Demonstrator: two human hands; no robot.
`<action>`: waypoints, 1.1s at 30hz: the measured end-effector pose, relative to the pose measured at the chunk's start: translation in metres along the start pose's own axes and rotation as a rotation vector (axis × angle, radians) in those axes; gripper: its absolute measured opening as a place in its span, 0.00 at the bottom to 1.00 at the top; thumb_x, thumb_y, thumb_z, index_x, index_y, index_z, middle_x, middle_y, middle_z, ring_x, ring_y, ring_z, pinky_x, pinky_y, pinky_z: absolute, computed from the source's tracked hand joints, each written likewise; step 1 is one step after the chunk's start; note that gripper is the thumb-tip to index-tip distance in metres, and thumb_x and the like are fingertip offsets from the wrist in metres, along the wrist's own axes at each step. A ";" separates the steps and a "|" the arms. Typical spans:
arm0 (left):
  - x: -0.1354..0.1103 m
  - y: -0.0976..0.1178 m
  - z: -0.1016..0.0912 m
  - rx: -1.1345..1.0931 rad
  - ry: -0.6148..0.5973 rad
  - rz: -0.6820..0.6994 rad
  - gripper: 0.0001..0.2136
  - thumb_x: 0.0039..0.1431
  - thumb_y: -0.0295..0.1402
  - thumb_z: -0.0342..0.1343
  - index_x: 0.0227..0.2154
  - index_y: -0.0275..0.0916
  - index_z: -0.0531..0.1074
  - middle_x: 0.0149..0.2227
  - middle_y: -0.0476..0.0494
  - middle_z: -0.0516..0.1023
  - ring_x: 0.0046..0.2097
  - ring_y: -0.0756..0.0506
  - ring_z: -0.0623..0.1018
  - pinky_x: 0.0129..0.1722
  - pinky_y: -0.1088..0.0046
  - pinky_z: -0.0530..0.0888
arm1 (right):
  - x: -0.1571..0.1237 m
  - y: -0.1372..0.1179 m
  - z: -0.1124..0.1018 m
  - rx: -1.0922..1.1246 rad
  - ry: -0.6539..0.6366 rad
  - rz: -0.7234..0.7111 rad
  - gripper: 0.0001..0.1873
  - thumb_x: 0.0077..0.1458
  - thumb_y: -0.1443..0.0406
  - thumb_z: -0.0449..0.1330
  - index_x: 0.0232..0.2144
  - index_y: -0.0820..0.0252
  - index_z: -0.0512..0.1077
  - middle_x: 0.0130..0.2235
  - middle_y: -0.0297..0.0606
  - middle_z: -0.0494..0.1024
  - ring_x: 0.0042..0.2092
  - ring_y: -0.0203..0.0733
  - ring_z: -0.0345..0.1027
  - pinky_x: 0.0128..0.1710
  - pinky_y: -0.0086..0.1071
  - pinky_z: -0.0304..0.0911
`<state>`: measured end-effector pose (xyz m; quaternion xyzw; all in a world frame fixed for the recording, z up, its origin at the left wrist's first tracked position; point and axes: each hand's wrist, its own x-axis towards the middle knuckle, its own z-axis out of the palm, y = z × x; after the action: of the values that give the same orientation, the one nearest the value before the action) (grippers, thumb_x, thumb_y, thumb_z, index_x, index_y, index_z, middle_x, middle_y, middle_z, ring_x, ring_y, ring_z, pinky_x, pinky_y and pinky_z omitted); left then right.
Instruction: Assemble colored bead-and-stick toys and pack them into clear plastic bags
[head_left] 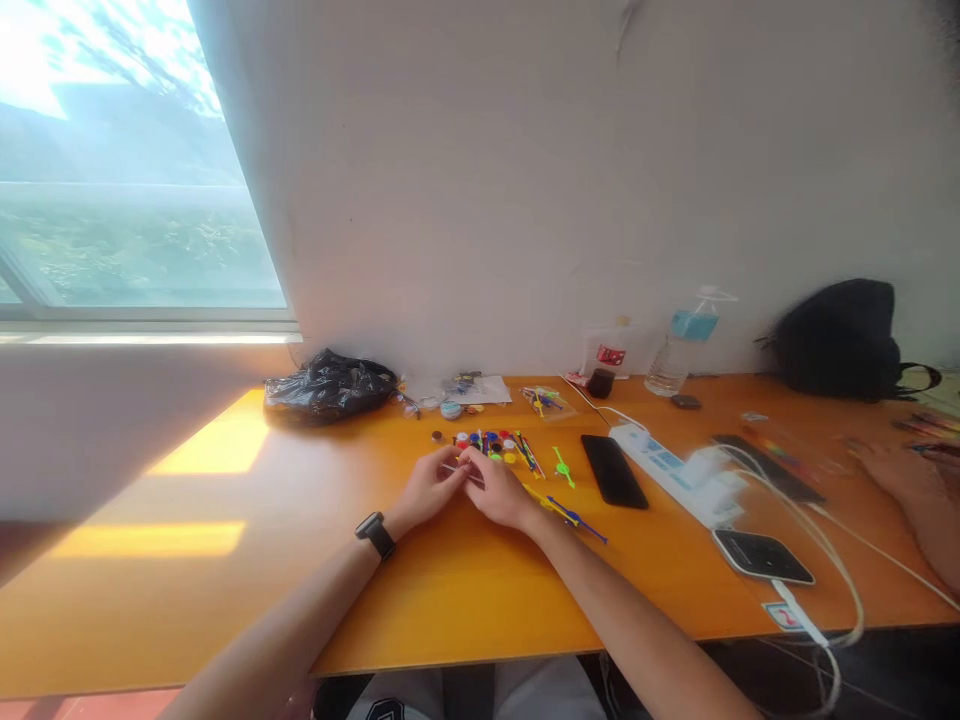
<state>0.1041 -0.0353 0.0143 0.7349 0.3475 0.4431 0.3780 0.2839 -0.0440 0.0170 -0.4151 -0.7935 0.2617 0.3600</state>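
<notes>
My left hand [430,488] and my right hand [496,491] meet over the orange table [225,560], fingertips pinched together on a thin grey stick [454,468]. A black watch sits on my left wrist. Just beyond my fingers lies a row of small coloured round pieces [486,441] with coloured sticks beside it. Yellow and blue sticks [570,515] lie under my right wrist, and a green stick piece [562,466] rests to the right.
A black phone [613,470], a white power strip [667,466] with cables and a charger pad [761,555] lie to the right. Against the wall stand a black plastic bag [328,385], a water bottle [684,345] and a black backpack [844,338]. Another person's hand [896,470] rests far right.
</notes>
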 end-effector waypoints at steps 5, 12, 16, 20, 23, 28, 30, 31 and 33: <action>-0.001 -0.001 0.000 0.026 -0.008 0.009 0.14 0.67 0.43 0.58 0.42 0.36 0.78 0.40 0.41 0.84 0.41 0.43 0.83 0.42 0.69 0.78 | -0.001 -0.003 -0.002 -0.035 -0.025 0.008 0.11 0.55 0.71 0.58 0.41 0.54 0.70 0.37 0.34 0.80 0.38 0.43 0.74 0.39 0.31 0.65; -0.002 0.002 0.000 0.058 -0.036 0.028 0.12 0.68 0.39 0.56 0.41 0.35 0.77 0.39 0.42 0.83 0.40 0.43 0.82 0.41 0.69 0.77 | -0.002 -0.004 -0.003 -0.069 -0.070 -0.023 0.13 0.56 0.71 0.58 0.43 0.53 0.70 0.38 0.35 0.80 0.39 0.43 0.74 0.39 0.31 0.64; -0.003 0.003 0.000 0.096 -0.036 0.027 0.10 0.66 0.38 0.56 0.39 0.36 0.77 0.36 0.43 0.83 0.38 0.44 0.81 0.39 0.71 0.77 | -0.003 -0.005 -0.005 -0.110 -0.091 -0.036 0.14 0.56 0.72 0.57 0.44 0.53 0.69 0.40 0.36 0.81 0.39 0.43 0.75 0.38 0.30 0.62; -0.006 0.004 0.000 0.144 -0.045 0.036 0.08 0.64 0.36 0.57 0.38 0.37 0.76 0.35 0.43 0.83 0.37 0.45 0.81 0.38 0.72 0.76 | -0.004 -0.006 -0.006 -0.139 -0.116 -0.025 0.14 0.56 0.72 0.58 0.44 0.54 0.69 0.39 0.36 0.81 0.38 0.43 0.74 0.36 0.29 0.60; -0.007 0.005 0.000 0.177 -0.058 0.045 0.06 0.64 0.33 0.56 0.37 0.38 0.76 0.35 0.44 0.83 0.36 0.45 0.81 0.38 0.72 0.76 | -0.005 -0.006 -0.006 -0.153 -0.127 -0.029 0.13 0.56 0.72 0.58 0.44 0.54 0.69 0.40 0.38 0.81 0.38 0.44 0.74 0.36 0.30 0.60; -0.006 0.005 0.001 0.164 -0.047 0.045 0.06 0.65 0.33 0.54 0.38 0.37 0.75 0.36 0.44 0.83 0.37 0.45 0.81 0.38 0.72 0.76 | -0.005 -0.006 -0.005 -0.172 -0.097 -0.040 0.13 0.56 0.73 0.57 0.43 0.54 0.69 0.38 0.37 0.81 0.37 0.44 0.74 0.35 0.30 0.59; -0.004 0.004 0.000 0.110 -0.037 0.042 0.08 0.67 0.35 0.55 0.40 0.37 0.76 0.38 0.43 0.83 0.39 0.44 0.82 0.39 0.71 0.77 | -0.004 -0.007 -0.005 -0.167 -0.060 -0.040 0.13 0.57 0.73 0.57 0.43 0.53 0.70 0.39 0.36 0.81 0.38 0.44 0.74 0.36 0.30 0.59; -0.003 0.005 0.000 0.080 -0.024 0.040 0.09 0.67 0.36 0.55 0.42 0.37 0.76 0.39 0.42 0.83 0.40 0.44 0.82 0.40 0.71 0.78 | -0.003 -0.008 -0.005 -0.157 -0.039 -0.040 0.13 0.58 0.72 0.56 0.43 0.53 0.70 0.39 0.36 0.81 0.39 0.44 0.74 0.37 0.30 0.60; -0.002 0.006 0.000 0.035 0.012 0.036 0.12 0.68 0.39 0.56 0.45 0.37 0.75 0.42 0.41 0.83 0.43 0.43 0.83 0.42 0.70 0.78 | -0.001 -0.010 -0.005 -0.130 0.002 -0.040 0.12 0.59 0.72 0.56 0.44 0.53 0.69 0.41 0.37 0.81 0.40 0.44 0.75 0.38 0.30 0.61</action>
<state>0.1042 -0.0392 0.0185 0.7448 0.3444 0.4480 0.3548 0.2839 -0.0497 0.0265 -0.4218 -0.8167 0.2021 0.3381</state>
